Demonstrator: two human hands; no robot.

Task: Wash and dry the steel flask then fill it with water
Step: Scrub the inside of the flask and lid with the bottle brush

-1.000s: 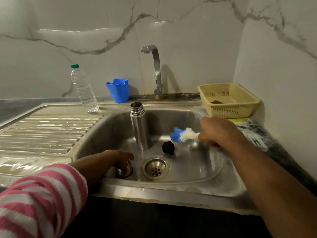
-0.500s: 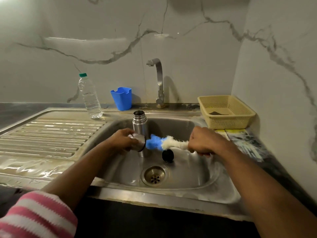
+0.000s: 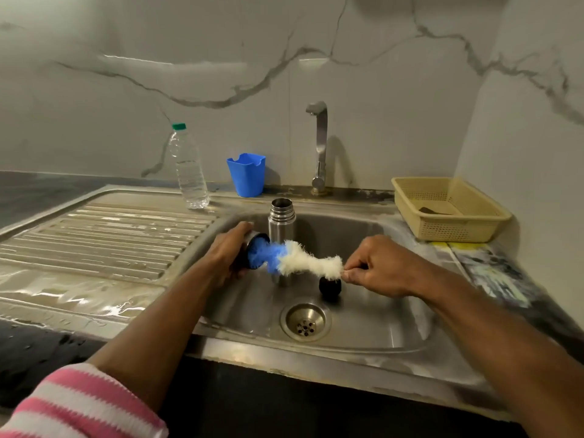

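my left hand (image 3: 229,254) grips the flask cap (image 3: 252,248) over the sink (image 3: 363,339); my right hand (image 3: 376,267) pinches the bottle brush (image 3: 300,260), its blue tip inside the cap. the steel flask (image 3: 281,226) stands upright behind.

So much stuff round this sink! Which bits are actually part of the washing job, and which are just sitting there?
In use:
steel flask
flask cup, held by the left hand
bottle brush, pinched by the right hand
black stopper
tap
sink

Lying about:
plastic water bottle
blue holder
yellow basket
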